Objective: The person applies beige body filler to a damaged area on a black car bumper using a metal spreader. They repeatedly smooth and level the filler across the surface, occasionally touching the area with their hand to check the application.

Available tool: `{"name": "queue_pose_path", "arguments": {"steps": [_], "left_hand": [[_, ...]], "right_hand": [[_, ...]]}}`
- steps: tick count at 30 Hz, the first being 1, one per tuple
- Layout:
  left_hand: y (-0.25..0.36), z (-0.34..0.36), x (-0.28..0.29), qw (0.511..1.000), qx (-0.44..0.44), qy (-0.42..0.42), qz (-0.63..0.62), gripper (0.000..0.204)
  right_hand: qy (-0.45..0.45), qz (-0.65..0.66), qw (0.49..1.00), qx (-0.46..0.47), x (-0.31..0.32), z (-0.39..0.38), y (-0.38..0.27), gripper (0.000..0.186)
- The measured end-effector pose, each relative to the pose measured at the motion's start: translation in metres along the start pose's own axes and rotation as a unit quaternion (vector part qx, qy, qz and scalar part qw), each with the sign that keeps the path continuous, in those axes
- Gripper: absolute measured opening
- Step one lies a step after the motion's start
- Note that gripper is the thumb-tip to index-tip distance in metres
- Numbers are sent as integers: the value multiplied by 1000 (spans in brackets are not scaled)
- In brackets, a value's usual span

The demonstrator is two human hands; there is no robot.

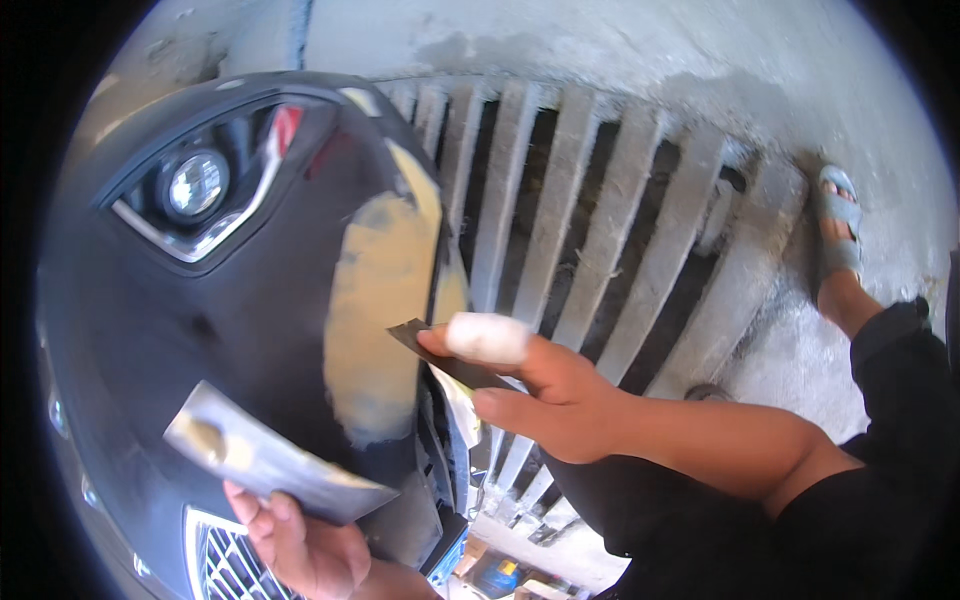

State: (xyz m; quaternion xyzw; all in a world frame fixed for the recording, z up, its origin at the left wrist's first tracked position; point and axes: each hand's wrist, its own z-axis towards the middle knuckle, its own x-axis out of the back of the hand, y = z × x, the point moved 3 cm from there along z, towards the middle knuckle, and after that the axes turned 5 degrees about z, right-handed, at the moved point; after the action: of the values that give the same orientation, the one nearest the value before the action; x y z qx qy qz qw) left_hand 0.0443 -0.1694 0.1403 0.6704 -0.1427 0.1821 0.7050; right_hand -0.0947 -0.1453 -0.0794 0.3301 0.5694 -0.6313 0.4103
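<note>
At far left, a dark car bumper (245,320) curves around the left hand's grip, with a clear-lensed headlight (198,185) set into it well ahead of that grip. A mesh grille insert (225,560) lies just to the left of the left hand (310,550), partly behind its fingers. The thumb and fingers of this hand pinch the near edge of a bent grey metal sheet (275,460), which slants across just beyond the fingertips; a dab of beige filler (204,439) sits near its far left end. Ahead of and between the two grips, a beige filler patch (375,320) coats the bumper's side. The right hand (565,400) pinches a thin dark spreader blade (455,371) between thumb and fingers, its free corner over the patch's edge; whether they touch cannot be told. White wrapping (487,338) covers one finger of this grip. Beyond the right hand runs a grey slatted floor grate (556,200), and farther right is a sandal (840,212) on a foot.
</note>
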Motion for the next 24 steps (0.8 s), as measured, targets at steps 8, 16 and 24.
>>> {"name": "queue_pose_path", "arguments": {"steps": [8, 16, 24], "left_hand": [[-7, -8, -32, 995, 5, 14, -94, 52], [-13, -8, -32, 986, -5, -11, -166, 48], [-25, -12, -40, 978, 24, -17, -206, 46]], "right_hand": [[-149, -82, 984, 54, -49, -7, -61, 50], [60, -46, 994, -82, 10, -9, -55, 55], [122, 107, 977, -138, 36, 6, -80, 67]]}}
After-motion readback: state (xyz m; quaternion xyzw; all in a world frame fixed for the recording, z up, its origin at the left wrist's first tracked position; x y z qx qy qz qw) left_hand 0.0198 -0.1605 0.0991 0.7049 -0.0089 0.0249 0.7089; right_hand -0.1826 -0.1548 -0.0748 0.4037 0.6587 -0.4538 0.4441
